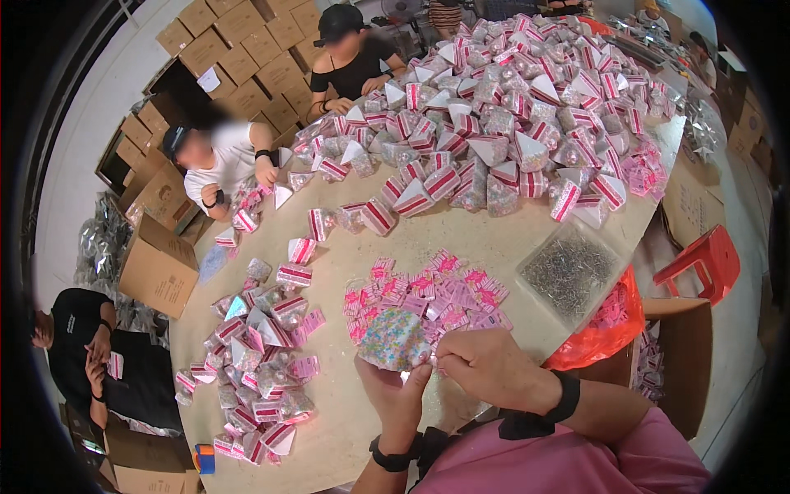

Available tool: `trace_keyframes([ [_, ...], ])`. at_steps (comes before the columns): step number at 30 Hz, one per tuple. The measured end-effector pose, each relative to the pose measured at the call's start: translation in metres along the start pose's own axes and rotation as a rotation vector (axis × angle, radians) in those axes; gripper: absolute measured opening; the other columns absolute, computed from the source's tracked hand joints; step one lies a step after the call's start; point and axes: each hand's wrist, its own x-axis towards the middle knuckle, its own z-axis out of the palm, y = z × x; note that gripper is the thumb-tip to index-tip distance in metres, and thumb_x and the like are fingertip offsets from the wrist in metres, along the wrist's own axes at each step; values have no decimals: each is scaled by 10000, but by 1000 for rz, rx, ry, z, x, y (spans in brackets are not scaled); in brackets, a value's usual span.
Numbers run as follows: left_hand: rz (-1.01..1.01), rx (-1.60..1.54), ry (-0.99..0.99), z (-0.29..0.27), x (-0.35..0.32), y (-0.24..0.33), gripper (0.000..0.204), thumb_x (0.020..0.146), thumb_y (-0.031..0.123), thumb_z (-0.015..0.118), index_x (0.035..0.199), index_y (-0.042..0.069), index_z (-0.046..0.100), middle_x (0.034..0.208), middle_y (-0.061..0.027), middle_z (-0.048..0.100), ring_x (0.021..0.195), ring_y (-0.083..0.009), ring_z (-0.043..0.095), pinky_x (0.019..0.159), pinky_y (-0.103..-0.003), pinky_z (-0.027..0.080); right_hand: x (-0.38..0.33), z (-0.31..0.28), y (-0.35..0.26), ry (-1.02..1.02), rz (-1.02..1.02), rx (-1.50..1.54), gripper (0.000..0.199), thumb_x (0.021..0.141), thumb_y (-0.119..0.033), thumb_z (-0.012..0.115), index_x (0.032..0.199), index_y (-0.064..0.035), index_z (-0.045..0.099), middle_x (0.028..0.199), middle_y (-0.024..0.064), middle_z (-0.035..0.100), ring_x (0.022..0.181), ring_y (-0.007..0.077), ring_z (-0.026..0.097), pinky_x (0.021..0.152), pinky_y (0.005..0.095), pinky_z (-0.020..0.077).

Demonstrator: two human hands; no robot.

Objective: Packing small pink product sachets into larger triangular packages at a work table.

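A wedge-shaped packet speckled with pastel pieces (393, 339) is gripped from below by my left hand (388, 395), its thumb against the packet's right corner. Close to that same corner is my right hand (485, 366), its fingers curled and pressed together; whatever they may hold is hidden. Just beyond the packet lies a loose spread of pink printed cards (444, 288). Both of my wrists wear black bands.
A big heap of wedge packets (502, 123) covers the far table, and a smaller pile (259, 362) lies left. A clear tray of small metal pins (568, 267) sits right, beside an orange-red bag (605, 329) and a red stool (708, 263). Several people work around the table.
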Motion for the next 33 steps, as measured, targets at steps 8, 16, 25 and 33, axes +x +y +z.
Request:
trace_keyframes([
  [8,42,52,-4,-3,-1,-6,720,713,92,791,1263,26,331,1223,-103,440,1122,-211,484,901,-348,463,-2,0,1,-9,24,-50,81,804,-100,568,788,-24,593,682,145,581,621,302,595,554,364,459],
  [16,-108,-84,13,2,-2,6,744,710,151,791,1296,27,350,1225,-85,477,1111,-201,504,932,-342,437,-1,2,-4,5,8,-23,76,797,-106,561,788,-34,582,667,158,568,620,324,587,556,387,455],
  [25,-48,-14,21,1,-5,0,737,699,130,796,1279,30,352,1240,-91,464,1158,-212,478,958,-367,429,-3,0,-3,-16,21,-43,71,797,-100,544,791,-37,576,666,163,573,628,342,589,550,405,450],
  [33,19,74,28,1,-5,-2,703,688,88,802,1229,38,356,1247,-101,450,1169,-233,470,957,-374,437,-4,0,0,15,7,-66,56,790,-84,537,766,-35,550,653,166,549,612,352,572,538,413,439],
])
